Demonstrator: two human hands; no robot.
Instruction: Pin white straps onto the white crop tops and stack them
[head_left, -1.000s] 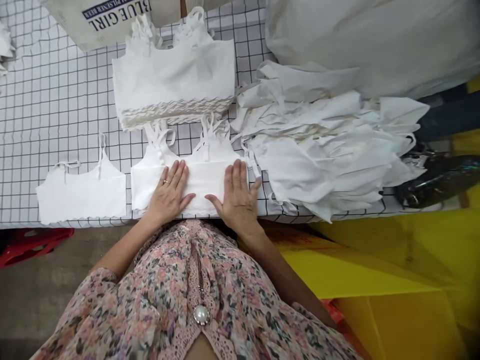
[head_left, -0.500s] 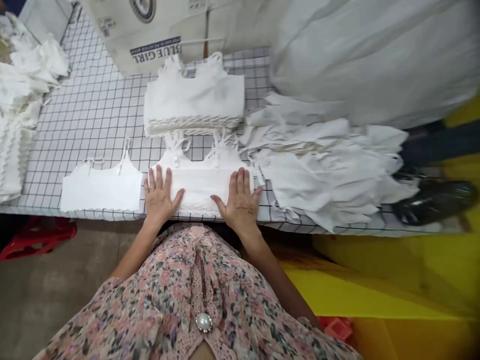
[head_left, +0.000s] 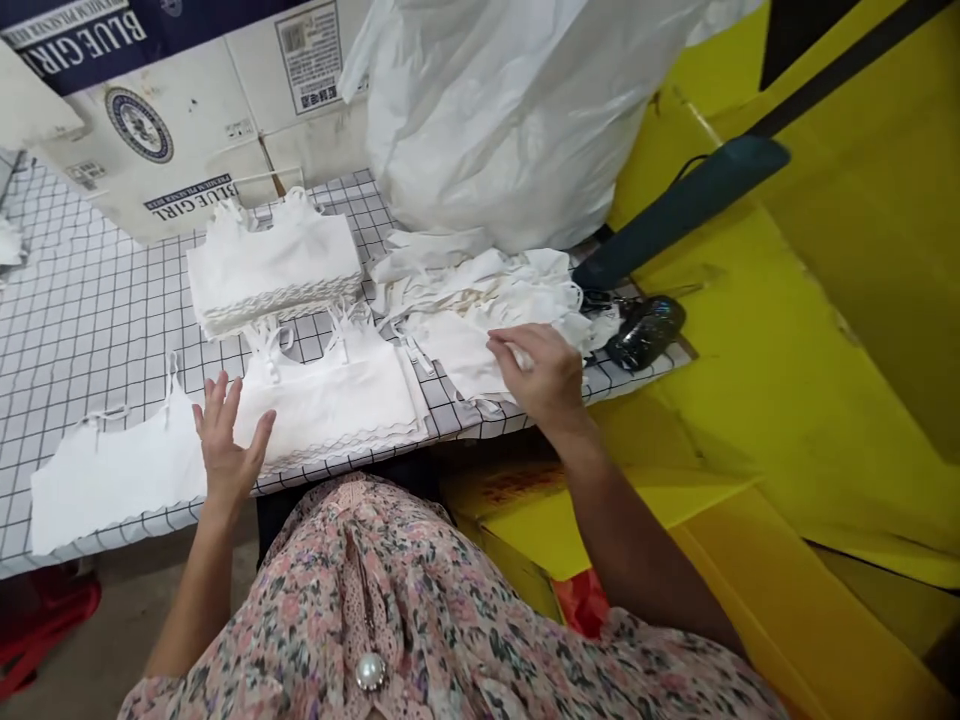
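A stack of white strappy camisole tops lies flat near the table's front edge, straps pointing away from me. At the stack's left end is my left hand, fingers and thumb spread, holding nothing. My right hand is over a loose heap of white camisole tops on the right. Its thumb and fingers are drawn together in a pinch against white cloth; whether fabric is between the tips I cannot make out. A single white camisole top lies flat to the left of my left hand.
A taller stack of white camisole tops sits behind. Farther back stand a printed carton and a big white plastic bag. A dark green bar, a shiny black bundle and yellow panels are at the right.
Both hands lay flat on the front stack before. My right hand has left it and moved right to the heap, its fingers closing. My left hand has shifted to the stack's left end. The view has turned right.
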